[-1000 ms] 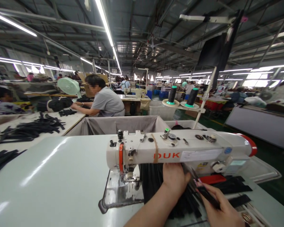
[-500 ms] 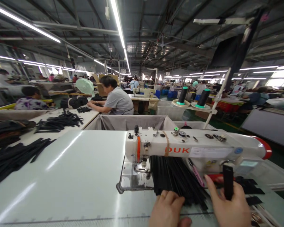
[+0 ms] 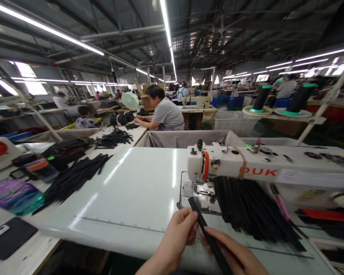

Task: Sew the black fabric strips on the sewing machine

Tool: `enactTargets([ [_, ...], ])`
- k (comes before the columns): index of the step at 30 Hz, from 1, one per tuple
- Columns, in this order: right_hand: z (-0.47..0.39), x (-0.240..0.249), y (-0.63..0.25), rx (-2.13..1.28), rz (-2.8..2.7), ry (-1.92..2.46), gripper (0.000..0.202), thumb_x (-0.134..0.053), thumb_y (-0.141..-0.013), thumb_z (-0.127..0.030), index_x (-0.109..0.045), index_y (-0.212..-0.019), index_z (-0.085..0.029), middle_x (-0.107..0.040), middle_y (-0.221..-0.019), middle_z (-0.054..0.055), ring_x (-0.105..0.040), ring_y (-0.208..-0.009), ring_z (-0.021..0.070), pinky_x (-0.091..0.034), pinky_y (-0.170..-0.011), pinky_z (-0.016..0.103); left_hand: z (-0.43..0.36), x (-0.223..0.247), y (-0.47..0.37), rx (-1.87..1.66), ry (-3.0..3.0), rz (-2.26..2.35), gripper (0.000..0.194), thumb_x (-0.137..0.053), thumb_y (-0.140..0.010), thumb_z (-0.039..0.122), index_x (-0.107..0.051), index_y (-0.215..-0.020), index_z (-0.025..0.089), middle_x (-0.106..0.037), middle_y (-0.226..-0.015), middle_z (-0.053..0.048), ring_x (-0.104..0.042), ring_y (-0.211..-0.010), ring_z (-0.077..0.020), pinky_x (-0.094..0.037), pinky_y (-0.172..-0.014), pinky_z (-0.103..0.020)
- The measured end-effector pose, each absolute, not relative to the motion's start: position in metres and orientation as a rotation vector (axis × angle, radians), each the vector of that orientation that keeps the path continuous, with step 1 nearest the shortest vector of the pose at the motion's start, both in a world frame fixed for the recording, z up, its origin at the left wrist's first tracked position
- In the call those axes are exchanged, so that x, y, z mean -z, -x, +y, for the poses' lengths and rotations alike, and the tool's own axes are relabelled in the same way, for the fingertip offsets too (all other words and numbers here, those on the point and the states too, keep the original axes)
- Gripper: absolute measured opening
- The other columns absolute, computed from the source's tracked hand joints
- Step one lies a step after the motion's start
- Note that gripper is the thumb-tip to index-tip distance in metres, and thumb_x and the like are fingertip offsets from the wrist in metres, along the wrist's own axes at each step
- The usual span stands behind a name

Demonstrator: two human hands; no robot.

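Observation:
A narrow black strip (image 3: pixel 208 233) slants in front of the sewing machine (image 3: pixel 232 164), between both hands. My left hand (image 3: pixel 179 233) pinches the strip near its upper end, fingers closed. My right hand (image 3: pixel 232 250) holds the same strip lower down, thumb along it and the other fingers partly hidden beneath. The strip's upper end lies just in front of the metal needle plate (image 3: pixel 199 202). Right of the needle area, a thick bundle of black strips (image 3: pixel 252 208) lies under the machine arm. Pink-handled snips (image 3: pixel 281 202) rest beside that bundle.
More black strips (image 3: pixel 74 177) lie along the left of the table. A phone (image 3: pixel 10 236), a shiny pouch (image 3: pixel 15 194) and a bottle (image 3: pixel 41 168) are at the far left. Two thread cones (image 3: pixel 260 99) stand behind the machine. A person in grey (image 3: pixel 167 114) works beyond a fabric-lined bin.
The view has turned left. My right hand has brought a black strip from the right side to the front of the machine, and my left hand has left the bundle and taken hold of the strip.

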State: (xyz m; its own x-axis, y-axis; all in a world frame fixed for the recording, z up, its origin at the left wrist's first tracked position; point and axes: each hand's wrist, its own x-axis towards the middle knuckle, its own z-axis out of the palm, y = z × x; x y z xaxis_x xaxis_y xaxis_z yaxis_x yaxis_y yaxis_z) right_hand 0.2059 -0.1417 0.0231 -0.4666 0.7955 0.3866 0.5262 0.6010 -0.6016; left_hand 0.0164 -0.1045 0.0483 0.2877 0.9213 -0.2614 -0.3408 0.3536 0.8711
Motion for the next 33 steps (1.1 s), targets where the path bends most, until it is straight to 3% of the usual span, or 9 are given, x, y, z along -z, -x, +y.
enactTargets([
  [3, -0.115, -0.032, -0.196, -0.288, -2.387, 0.770, 0.038, -0.039, -0.099, -0.019, -0.057, -0.132, -0.025, -0.070, -0.107, 0.007, -0.068, -0.096, 0.0175, -0.056, -0.082, 0.026, -0.086, -0.047, 0.003, -0.867, -0.933, 1.022, 0.041, -0.063, -0.077, 0.052, -0.041, -0.063, 0.020, -0.040, -0.051, 0.009, -0.025, -0.039, -0.0041, -0.016, -0.042, -0.020],
  [6, -0.086, -0.031, -0.184, 0.153, -2.480, 0.766, 0.041, -0.042, -0.094, -0.008, -0.059, -0.129, -0.020, -0.068, -0.107, 0.011, -0.065, -0.096, 0.0208, -0.056, -0.082, 0.033, -0.057, -0.042, 0.013, -0.699, -1.409, 1.358, 0.032, -0.049, -0.088, 0.036, -0.044, -0.061, 0.019, -0.047, -0.053, 0.004, -0.041, -0.045, -0.0094, -0.031, -0.048, -0.022],
  [9, -0.060, -0.023, -0.178, 0.352, -2.585, 0.677, 0.038, -0.042, -0.089, -0.002, -0.063, -0.119, -0.014, -0.068, -0.108, 0.013, -0.063, -0.102, 0.0226, -0.056, -0.083, 0.034, -0.027, -0.040, 0.018, -0.546, -1.950, 1.591, 0.016, -0.052, -0.088, 0.020, -0.059, -0.074, 0.017, -0.064, -0.075, -0.003, -0.060, -0.073, -0.0179, -0.044, -0.070, -0.028],
  [13, -0.043, -0.008, -0.180, 0.469, -2.580, 0.692, 0.039, -0.041, -0.084, 0.001, -0.063, -0.115, -0.008, -0.070, -0.103, 0.013, -0.065, -0.097, 0.0219, -0.057, -0.080, 0.032, -0.008, -0.036, 0.014, -0.491, -2.366, 1.513, 0.009, -0.060, -0.087, 0.019, -0.068, -0.090, 0.017, -0.068, -0.100, -0.007, -0.059, -0.098, -0.0234, -0.046, -0.089, -0.033],
  [18, -0.042, 0.004, -0.180, 0.476, -2.532, 0.826, 0.048, -0.038, -0.080, 0.002, -0.061, -0.121, -0.008, -0.069, -0.113, 0.013, -0.065, -0.105, 0.0209, -0.057, -0.083, 0.030, -0.010, -0.018, 0.008, -0.641, -2.437, 1.328, 0.014, -0.055, -0.092, 0.016, -0.070, -0.093, 0.018, -0.071, -0.108, -0.006, -0.060, -0.104, -0.0222, -0.048, -0.093, -0.035],
  [24, -0.042, 0.002, -0.177, 0.463, -2.500, 0.888, 0.046, -0.034, -0.084, 0.001, -0.064, -0.118, -0.007, -0.070, -0.112, 0.013, -0.067, -0.103, 0.0210, -0.059, -0.081, 0.029, -0.010, -0.009, 0.010, -0.758, -2.424, 1.250, 0.013, -0.056, -0.093, 0.016, -0.068, -0.096, 0.018, -0.069, -0.117, -0.006, -0.060, -0.109, -0.0240, -0.048, -0.097, -0.041],
  [33, -0.041, 0.004, -0.181, 0.416, -2.500, 0.844, 0.043, -0.033, -0.089, -0.001, -0.065, -0.116, -0.005, -0.070, -0.114, 0.014, -0.065, -0.107, 0.0215, -0.058, -0.087, 0.031, -0.013, -0.013, 0.005, -0.711, -2.470, 1.282, 0.019, -0.048, -0.097, 0.016, -0.067, -0.099, 0.019, -0.069, -0.114, -0.006, -0.058, -0.111, -0.0213, -0.049, -0.097, -0.038],
])
